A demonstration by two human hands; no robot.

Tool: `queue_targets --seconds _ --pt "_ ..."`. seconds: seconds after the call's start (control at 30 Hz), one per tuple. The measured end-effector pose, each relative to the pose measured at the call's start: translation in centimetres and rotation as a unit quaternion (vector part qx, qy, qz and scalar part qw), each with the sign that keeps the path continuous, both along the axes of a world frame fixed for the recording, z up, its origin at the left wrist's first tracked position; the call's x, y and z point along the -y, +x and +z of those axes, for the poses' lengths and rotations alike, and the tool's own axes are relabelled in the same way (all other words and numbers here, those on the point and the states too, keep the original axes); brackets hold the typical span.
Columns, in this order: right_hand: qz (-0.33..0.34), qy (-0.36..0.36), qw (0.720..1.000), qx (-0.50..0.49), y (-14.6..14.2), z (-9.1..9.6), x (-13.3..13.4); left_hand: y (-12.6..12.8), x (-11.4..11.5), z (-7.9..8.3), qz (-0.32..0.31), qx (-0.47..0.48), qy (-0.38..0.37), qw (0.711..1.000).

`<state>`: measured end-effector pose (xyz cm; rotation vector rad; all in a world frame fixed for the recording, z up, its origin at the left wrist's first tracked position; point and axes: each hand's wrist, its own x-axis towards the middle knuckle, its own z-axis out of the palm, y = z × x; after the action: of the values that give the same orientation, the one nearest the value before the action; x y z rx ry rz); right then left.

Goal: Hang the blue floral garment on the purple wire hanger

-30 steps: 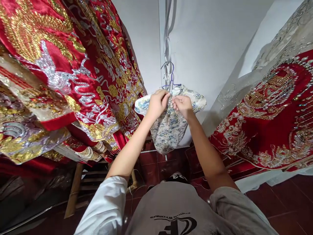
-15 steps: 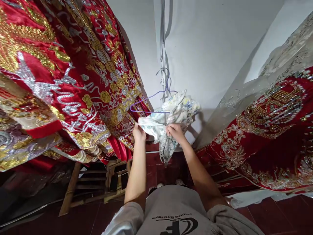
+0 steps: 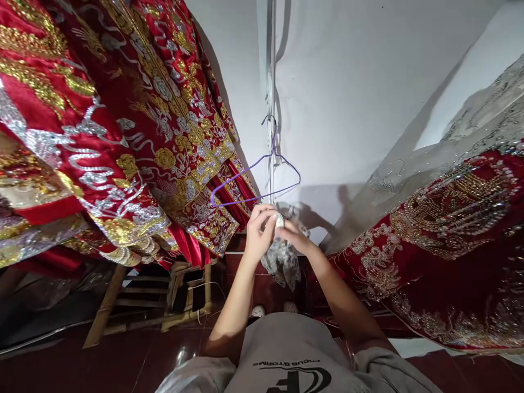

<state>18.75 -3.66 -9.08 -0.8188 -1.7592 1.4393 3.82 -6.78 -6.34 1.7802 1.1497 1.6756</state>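
Both my hands meet just below a purple clothes hanger (image 3: pixel 256 197), which hangs bare from a metal pole. My left hand (image 3: pixel 261 228) is closed around the gathered top of a pale garment with a floral pattern (image 3: pixel 282 262). My right hand (image 3: pixel 293 236) pinches the same bunched fabric from the other side. A small white fold of the cloth shows between the fingers. Below my hands the rest of the garment dangles, partly in shadow, and its shape cannot be made out.
Red embroidered garments (image 3: pixel 164 131) with gold and silver sequins hang on the left. A beaded dark red dress (image 3: pixel 442 234) hangs on the right. The metal pole (image 3: pixel 271 65) runs along the white wall. A bamboo chair (image 3: pixel 184 295) stands on the red tiled floor at lower left.
The garment has come away from the hanger and now hangs below my hands. My hands have moved together and gathered its fabric. The hanger swings free and bare.
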Motion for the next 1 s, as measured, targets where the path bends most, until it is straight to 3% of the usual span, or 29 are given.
queue_targets --seconds 0.1,0.17,0.23,0.37,0.5,0.6,0.7,0.8,0.9,1.0 --pt "0.027 0.022 0.999 0.040 0.5 0.7 -0.1 -0.8 0.5 -1.3 -0.066 -0.030 -0.076 0.994" --pt "-0.005 0.073 0.995 0.063 1.1 1.5 -0.6 -1.6 1.1 -2.9 -0.157 -0.048 -0.174 0.971" --pt "-0.060 0.128 0.988 0.055 1.7 2.6 -1.6 -2.4 2.0 -4.3 -0.209 -0.077 -0.241 0.945" --pt "-0.192 0.204 0.960 -0.004 2.0 4.6 -5.1 -3.9 3.6 -5.1 -0.190 -0.145 -0.272 0.932" --pt "-0.189 0.160 0.968 0.042 1.1 4.4 -9.4 -6.8 3.9 -3.4 -0.170 -0.190 -0.296 0.920" --pt "-0.190 0.137 0.965 0.117 0.9 2.9 -10.9 -9.6 3.5 -2.0 -0.150 -0.292 -0.362 0.872" --pt "-0.226 0.164 0.951 0.133 1.5 1.6 -10.8 -12.4 2.4 -0.8 -0.062 -0.397 -0.401 0.823" --pt "-0.238 0.162 0.952 0.104 2.2 1.3 -10.1 -14.4 0.5 0.9 0.049 -0.481 -0.366 0.796" --pt "-0.243 0.138 0.956 0.091 2.5 1.6 -9.6 -15.1 -1.8 3.1 0.128 -0.509 -0.296 0.798" --pt "-0.237 0.122 0.960 0.083 2.4 2.0 -9.0 -14.7 -3.9 5.2 0.171 -0.464 -0.236 0.836"
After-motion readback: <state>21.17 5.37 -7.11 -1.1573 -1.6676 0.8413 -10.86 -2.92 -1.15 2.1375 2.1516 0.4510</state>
